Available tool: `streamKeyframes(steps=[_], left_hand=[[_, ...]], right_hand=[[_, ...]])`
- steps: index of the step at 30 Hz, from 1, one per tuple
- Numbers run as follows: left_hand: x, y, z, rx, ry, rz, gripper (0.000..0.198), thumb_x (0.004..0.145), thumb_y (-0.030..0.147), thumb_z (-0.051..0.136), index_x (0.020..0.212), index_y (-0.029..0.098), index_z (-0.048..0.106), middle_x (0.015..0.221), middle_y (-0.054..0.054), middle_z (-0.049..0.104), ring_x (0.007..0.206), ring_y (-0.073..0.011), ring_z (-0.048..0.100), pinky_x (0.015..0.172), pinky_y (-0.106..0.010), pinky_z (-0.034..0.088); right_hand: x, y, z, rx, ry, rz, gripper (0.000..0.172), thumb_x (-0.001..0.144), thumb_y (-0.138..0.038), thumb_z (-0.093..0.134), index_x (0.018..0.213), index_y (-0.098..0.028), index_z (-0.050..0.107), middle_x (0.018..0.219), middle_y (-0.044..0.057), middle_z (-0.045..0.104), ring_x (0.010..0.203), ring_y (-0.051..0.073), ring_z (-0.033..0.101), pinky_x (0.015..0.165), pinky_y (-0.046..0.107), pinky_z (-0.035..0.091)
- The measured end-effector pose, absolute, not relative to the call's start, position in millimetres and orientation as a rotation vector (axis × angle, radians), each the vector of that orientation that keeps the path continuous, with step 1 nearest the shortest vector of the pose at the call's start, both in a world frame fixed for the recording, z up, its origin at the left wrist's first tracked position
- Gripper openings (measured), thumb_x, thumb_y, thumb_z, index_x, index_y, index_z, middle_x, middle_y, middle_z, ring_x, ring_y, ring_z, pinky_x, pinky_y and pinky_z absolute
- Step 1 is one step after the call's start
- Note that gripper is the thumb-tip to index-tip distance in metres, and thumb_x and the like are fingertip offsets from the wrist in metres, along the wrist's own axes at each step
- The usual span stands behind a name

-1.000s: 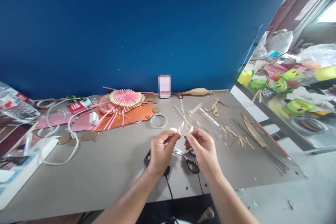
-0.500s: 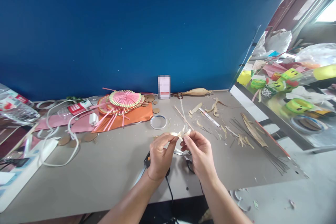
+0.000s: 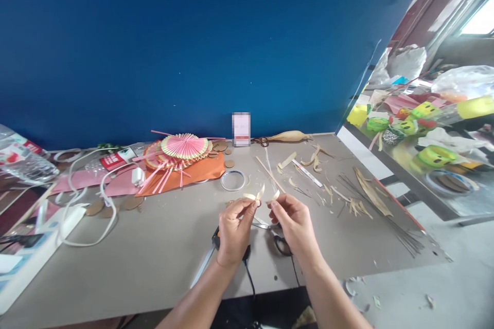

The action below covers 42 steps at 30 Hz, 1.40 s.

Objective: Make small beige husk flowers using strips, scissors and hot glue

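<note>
Over the bench [image 3: 162,247], the left hand [image 3: 236,229] pinches pale curled strips [image 3: 261,193]; just rightward, apart, the right hand [image 3: 296,223] pinches another strip [image 3: 275,196], its tip slanting up-right.

Window [image 3: 480,19] glares upper right; edges look stretched.

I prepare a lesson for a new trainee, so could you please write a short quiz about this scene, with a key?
1. True or false: the scissors lie on the table.
2. Choose one: which colour is the sheet under the folded paper fan? A) blue B) orange C) white
3. Short answer: what do the left hand and the right hand each pinch?

Key
1. True.
2. B.
3. Each pinches a pale curled piece; its material cannot be told.
</note>
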State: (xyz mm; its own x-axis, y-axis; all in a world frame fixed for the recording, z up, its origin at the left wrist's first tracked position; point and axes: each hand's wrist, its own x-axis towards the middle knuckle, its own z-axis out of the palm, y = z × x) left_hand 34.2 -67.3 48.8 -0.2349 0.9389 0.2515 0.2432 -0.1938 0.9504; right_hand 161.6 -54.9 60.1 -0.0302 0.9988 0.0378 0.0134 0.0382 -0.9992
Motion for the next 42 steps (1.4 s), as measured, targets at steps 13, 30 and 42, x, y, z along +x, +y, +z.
streamKeyframes(steps=[13,30,42], left_hand=[[23.3,-57.6,45.9,1.032,1.297,1.435,0.022,0.072,0.033,0.061,0.077,0.013,0.066,0.076,-0.007,0.07,0.079,-0.0191,0.065,0.074,-0.027,0.049],[21.8,-41.2,63.6,1.263,1.405,1.468,0.02,0.075,0.029,0.057,0.066,0.013,0.066,0.061,0.0,0.063,0.06,-0.0122,0.057,0.059,-0.021,0.045],[20.4,-36.7,67.2,1.387,1.45,1.568,0.016,0.075,0.023,0.056,0.07,0.015,0.069,0.068,-0.003,0.066,0.062,-0.0133,0.059,0.06,-0.022,0.047]], right_hand=[[198.3,-26.3,45.7,-1.344,-1.086,1.202,0.018,0.066,-0.033,0.062,0.064,-0.016,0.056,0.054,-0.002,0.053,0.053,0.012,0.052,0.047,0.021,0.042],[123.2,-30.0,78.5,-1.082,-1.166,1.146,0.013,0.075,-0.027,0.056,0.067,-0.017,0.054,0.055,-0.002,0.056,0.053,0.011,0.055,0.051,0.022,0.044],[117.8,-29.5,72.8,-1.101,-1.31,1.008,0.014,0.078,-0.028,0.052,0.072,-0.016,0.057,0.066,0.002,0.059,0.061,0.013,0.055,0.056,0.024,0.046]])
